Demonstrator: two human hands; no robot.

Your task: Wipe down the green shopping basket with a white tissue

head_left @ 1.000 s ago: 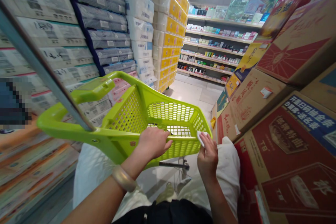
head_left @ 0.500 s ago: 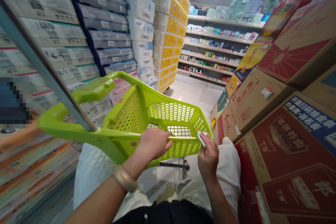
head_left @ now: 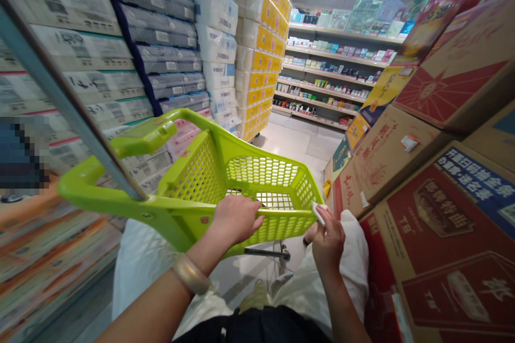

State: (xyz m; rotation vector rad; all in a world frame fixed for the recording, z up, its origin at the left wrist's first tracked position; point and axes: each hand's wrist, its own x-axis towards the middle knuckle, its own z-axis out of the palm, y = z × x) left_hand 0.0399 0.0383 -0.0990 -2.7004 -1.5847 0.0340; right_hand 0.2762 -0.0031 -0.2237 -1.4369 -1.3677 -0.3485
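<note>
Cart (head_left: 223,139), green plastic, w/ white cloth (head_left: 319,214) at front end of its near rim (head_left: 287,214).
Cart's long axis runs crosswise ahead of wearer: handle (head_left: 148,136) end L, front end R. Cloth (poss. tissue, material unclear) touches rim nr. front corner, short & folded-looking, slanting across rim. R hand (head_left: 329,233) nearest — fingers closed on cloth, holding it to rim; pressure can't tell. L hand (head_left: 235,221) further back along same rim, toward handle — hooked over it, thumb outside, other fingers partly hidden, apart from cloth. Other: metal bar (head_left: 80,112) slanting up from cart's handle end; wrapped packs (head_left: 219,43) past far side; cartons (head_left: 442,209) R of front end.
</note>
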